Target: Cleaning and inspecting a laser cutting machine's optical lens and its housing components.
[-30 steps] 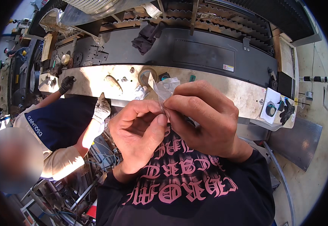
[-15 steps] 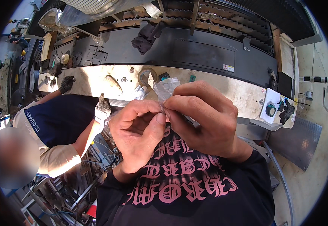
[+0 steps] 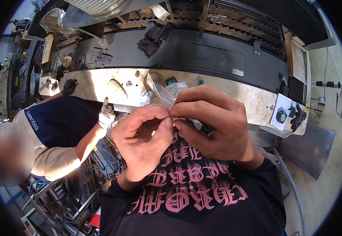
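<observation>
Close to the middle of the view, a person's left hand and right hand meet at the fingertips over a clear plastic film. The left thumb and forefinger are pinched together on its lower end; the right forefinger touches the same spot, its thumb tip a little apart — whether the right fingers clamp the film, I cannot tell. From the fingertips the film stands out toward eleven and twelve o'clock, crumpled, above a pale bench. Behind its tip, between eleven and twelve, lies a round disc, partly hidden.

Just short of twelve, farther out, a dark cloth lies bunched on a grey machine panel. Between ten and eleven are flat metal plates with holes. At three o'clock a white sheet bears a round dark object, with a black glove just beside it.

Around nine o'clock a co-worker in a navy apron leans toward the bench — a dark-gloved hand at its edge, a pale-gloved hand nearer the left hand, one finger extended. At six is the person's black top with pink lettering.
</observation>
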{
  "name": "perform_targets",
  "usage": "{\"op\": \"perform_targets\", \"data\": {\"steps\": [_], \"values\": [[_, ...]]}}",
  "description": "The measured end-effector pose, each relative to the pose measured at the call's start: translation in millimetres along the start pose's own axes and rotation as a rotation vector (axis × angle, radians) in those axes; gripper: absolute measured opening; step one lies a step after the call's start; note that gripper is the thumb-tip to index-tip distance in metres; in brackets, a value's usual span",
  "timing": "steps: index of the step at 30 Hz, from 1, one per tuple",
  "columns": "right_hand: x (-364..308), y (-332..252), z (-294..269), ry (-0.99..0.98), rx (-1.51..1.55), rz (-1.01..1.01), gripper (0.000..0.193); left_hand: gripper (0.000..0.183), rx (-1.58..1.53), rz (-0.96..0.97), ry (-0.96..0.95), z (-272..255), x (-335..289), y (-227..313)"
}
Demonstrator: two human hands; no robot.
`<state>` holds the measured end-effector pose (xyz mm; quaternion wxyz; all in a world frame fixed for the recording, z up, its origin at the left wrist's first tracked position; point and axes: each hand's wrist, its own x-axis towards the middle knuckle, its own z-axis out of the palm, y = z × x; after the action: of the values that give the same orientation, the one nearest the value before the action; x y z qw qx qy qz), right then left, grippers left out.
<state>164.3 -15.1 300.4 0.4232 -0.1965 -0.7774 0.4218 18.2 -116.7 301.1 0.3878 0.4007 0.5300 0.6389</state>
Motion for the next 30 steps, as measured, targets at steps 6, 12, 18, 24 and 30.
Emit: {"op": "perform_targets", "data": {"steps": [6, 12, 18, 24, 30], "values": [[-3.4, 6.5, 3.1, 0.003, -0.034, 0.041, 0.017, 0.015, 0.083, -0.014, 0.061, 8.3, 3.2, -4.0], [-8.5, 10.8, 10.0, 0.039, -0.023, 0.132, 0.014, 0.013, 0.023, -0.099, 0.095, 12.8, 3.5, -11.1], [-18.8, 25.0, 13.2, 0.121, 0.28, 0.399, 0.007, 0.017, -0.11, -0.115, 0.056, 13.4, 7.4, -26.5], [-29.0, 39.3, 8.6, 0.17, 0.7, 0.683, 0.012, 0.016, -0.22, -0.122, -0.023, 8.5, 12.6, -53.0], [-44.7, 52.4, 6.5, 0.272, 0.808, 0.712, 0.014, 0.009, -0.351, -0.202, -0.06, 7.4, 14.3, -61.3]]}}
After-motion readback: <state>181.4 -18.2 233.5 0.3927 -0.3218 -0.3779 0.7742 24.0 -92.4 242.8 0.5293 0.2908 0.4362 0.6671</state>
